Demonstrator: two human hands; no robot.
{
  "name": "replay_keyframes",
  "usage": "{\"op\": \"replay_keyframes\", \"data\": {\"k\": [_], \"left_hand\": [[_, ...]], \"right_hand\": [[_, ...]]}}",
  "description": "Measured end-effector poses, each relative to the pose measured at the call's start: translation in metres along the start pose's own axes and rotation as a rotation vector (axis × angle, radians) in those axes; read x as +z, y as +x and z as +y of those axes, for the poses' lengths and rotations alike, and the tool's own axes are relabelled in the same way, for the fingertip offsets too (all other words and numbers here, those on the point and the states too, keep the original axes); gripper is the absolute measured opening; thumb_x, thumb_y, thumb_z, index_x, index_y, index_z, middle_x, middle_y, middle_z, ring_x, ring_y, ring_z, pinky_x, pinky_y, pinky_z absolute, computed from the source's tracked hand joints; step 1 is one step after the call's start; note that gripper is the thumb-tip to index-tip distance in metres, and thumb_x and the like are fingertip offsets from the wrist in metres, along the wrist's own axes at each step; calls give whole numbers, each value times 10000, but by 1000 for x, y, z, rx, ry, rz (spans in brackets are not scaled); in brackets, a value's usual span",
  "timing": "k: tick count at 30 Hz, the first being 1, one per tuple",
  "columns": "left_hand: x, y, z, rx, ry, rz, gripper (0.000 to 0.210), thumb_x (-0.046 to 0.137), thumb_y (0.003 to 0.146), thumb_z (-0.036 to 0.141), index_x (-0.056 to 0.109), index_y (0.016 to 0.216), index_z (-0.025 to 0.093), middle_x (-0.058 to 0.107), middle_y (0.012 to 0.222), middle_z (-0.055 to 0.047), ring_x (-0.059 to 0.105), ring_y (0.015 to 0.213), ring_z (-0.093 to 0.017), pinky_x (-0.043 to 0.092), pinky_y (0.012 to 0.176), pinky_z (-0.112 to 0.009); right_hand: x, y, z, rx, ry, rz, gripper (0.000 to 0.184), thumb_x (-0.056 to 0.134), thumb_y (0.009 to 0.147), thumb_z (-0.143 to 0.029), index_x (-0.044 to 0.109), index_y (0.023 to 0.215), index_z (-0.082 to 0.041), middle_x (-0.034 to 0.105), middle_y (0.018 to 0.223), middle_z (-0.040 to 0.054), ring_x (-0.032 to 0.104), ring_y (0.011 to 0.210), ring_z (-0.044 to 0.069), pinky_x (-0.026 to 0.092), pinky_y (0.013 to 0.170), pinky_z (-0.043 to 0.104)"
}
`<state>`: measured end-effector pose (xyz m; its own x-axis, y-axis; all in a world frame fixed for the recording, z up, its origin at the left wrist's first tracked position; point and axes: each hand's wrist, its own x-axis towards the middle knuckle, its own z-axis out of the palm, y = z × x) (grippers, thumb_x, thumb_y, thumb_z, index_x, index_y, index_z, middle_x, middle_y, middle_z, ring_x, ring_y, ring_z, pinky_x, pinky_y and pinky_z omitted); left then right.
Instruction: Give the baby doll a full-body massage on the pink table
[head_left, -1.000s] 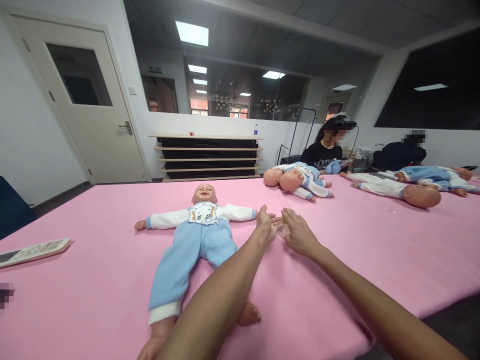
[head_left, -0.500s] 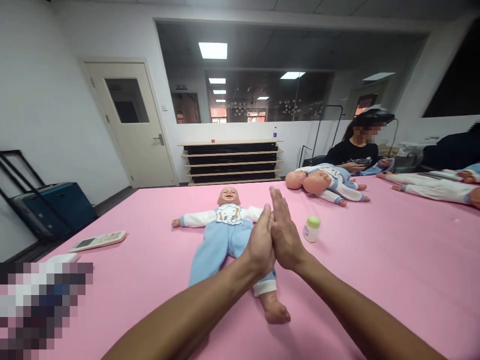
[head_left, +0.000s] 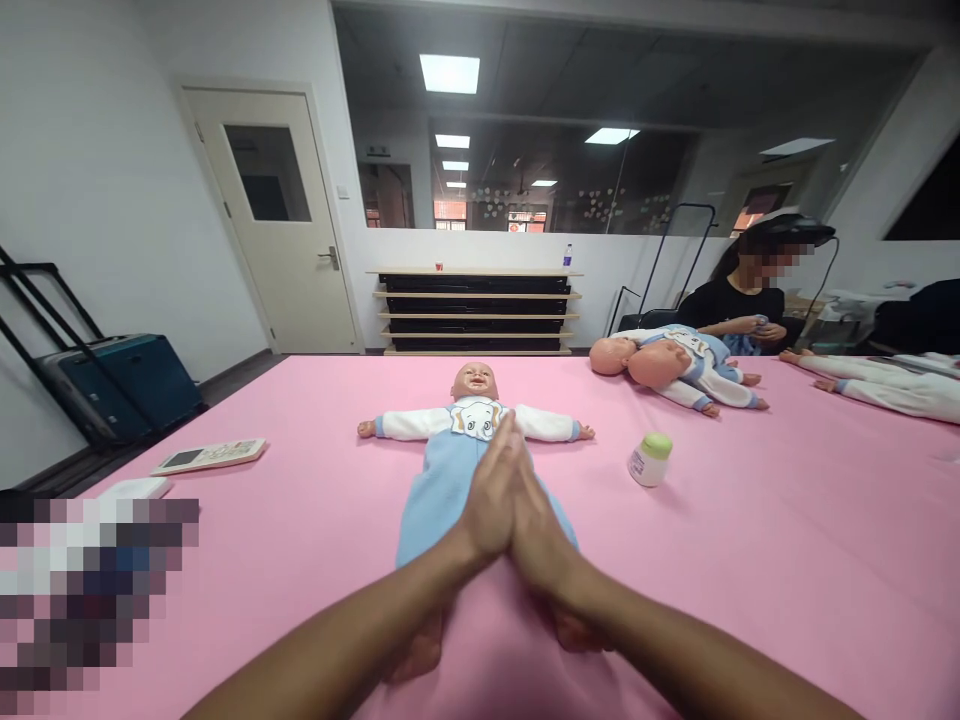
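A baby doll (head_left: 427, 495) in a white and light blue outfit with an elephant bib lies on its back, arms spread. Above its belly and legs, my left hand (head_left: 491, 495) and my right hand (head_left: 536, 530) press palm to palm. Their fingers are straight and point toward the doll's chest; both are open, and I see nothing held between them. My forearms cover part of the doll's legs, though its feet show beside them. To the right of my hands stands a small white jar (head_left: 649, 464) with a green lid.
The table has a pink cover (head_left: 750, 540). A remote-like device (head_left: 211, 456) lies at the left, near a blurred-out area. More dolls (head_left: 660, 362) lie at the back right, where a person (head_left: 742, 300) in a headset sits. Beyond the table are a low shelf (head_left: 476, 295) and a suitcase (head_left: 124, 385).
Both hands have moved left and down in view, from beside the doll to over its middle, still palm to palm. The camera view has shifted slightly.
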<state>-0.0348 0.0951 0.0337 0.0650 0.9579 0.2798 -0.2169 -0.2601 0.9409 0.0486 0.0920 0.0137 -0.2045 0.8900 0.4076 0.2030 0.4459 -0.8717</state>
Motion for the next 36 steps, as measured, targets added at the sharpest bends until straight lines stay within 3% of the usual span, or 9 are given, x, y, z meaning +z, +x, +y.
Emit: {"op": "replay_keyframes", "data": {"k": [2,4,9,13,15,17,20,24,36], "left_hand": [[-9,13,-7,-3,26,65,527,380,981,431,468,1445,196,370,1565,-45,248,1490,-210,180,1252,-415],[-15,23,-9,3,27,85,501,361,989,425,504,1414,202,429,1530,-53,307,1468,-219,242,1231,-429],[-37,54,-11,334,320,-39,327,489,951,353,678,1166,196,674,1239,-70,596,1202,-228,442,1087,-399],[-74,106,-43,522,718,138,303,520,913,285,662,1160,182,677,1193,-79,595,1162,-231,444,1067,-413],[-88,125,-63,508,820,122,322,479,925,280,645,1181,177,670,1202,-85,587,1169,-234,440,1064,-422],[-97,133,-78,477,866,-5,340,384,957,263,660,1136,180,682,1171,-76,595,1149,-219,442,1060,-410],[-100,131,-87,441,874,-128,410,283,981,241,662,1125,179,685,1166,-72,597,1143,-198,436,1069,-387],[-98,127,-88,396,905,-85,401,289,984,257,648,1149,186,669,1215,-75,584,1177,-202,422,1090,-395],[-98,127,-91,438,959,-100,385,362,984,266,569,1294,168,597,1356,-78,518,1276,-191,357,1157,-399]], "right_hand": [[9,-5,-4,20,12,-93,689,219,1015,-566,43,1590,-231,-25,1640,-14,-20,1523,159,72,1273,419],[10,6,-1,7,23,-71,705,259,1007,-578,81,1590,-224,26,1642,-7,6,1525,160,65,1272,405],[-10,93,49,-6,-56,302,541,349,997,-486,528,1386,-155,510,1441,106,439,1372,232,300,1189,435],[-1,139,89,-216,-256,80,316,440,938,-279,692,1094,-171,712,1083,67,643,1014,207,491,972,361],[10,145,103,-316,-370,-90,295,465,891,-212,704,1056,-159,718,1036,76,643,970,208,501,934,352],[18,145,112,-396,-448,-190,337,490,845,-166,697,1110,-146,700,1121,98,613,1071,224,467,1002,368],[21,143,120,-406,-496,-239,401,472,848,-157,676,1193,-155,659,1241,100,546,1211,233,391,1107,401],[19,143,121,-357,-540,-275,377,441,878,-170,688,1162,-150,662,1234,105,537,1219,238,374,1120,420],[18,142,124,-202,-630,-96,421,453,921,-213,576,1319,-144,571,1358,131,471,1290,242,263,1170,440]]}}
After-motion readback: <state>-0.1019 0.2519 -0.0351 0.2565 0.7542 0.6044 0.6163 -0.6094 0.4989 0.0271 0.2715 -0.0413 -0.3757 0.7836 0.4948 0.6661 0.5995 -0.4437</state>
